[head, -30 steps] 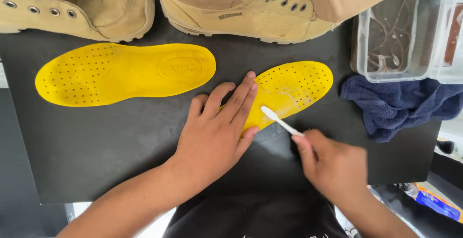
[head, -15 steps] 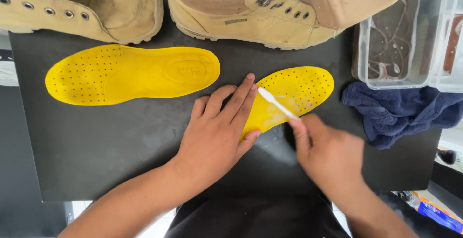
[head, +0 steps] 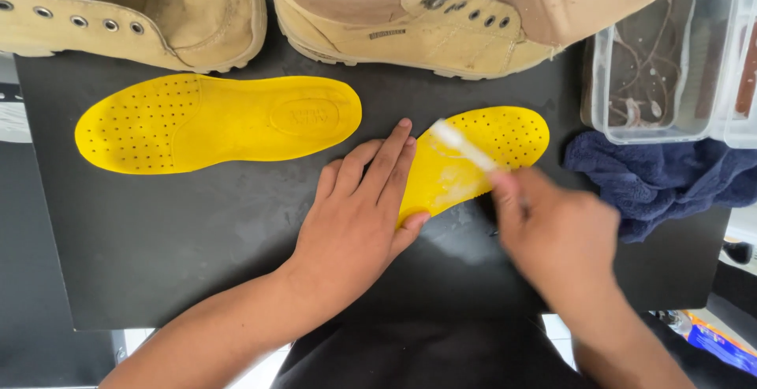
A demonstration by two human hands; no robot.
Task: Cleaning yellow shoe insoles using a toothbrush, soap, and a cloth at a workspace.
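My left hand (head: 359, 215) lies flat, fingers together, pressing the heel end of a yellow perforated insole (head: 489, 148) onto the black mat (head: 197, 239). My right hand (head: 556, 235), blurred by motion, grips a small white brush (head: 461, 146) whose head lies on the insole's middle, where the surface looks wet and foamy. A second yellow insole (head: 221, 121) rests to the left, untouched. Two tan boots stand along the mat's far edge, one on the left (head: 134, 10) and one on the right (head: 441, 18).
A clear plastic tub (head: 654, 61) with wet bits inside sits at the far right, another tub beside it. A dark blue cloth (head: 670, 180) is bunched below them. A wet patch marks the mat under the right hand.
My right hand has moved up and to the left, sliding the brush from the insole's near edge to its middle. The left hand stays pressed on the insole.
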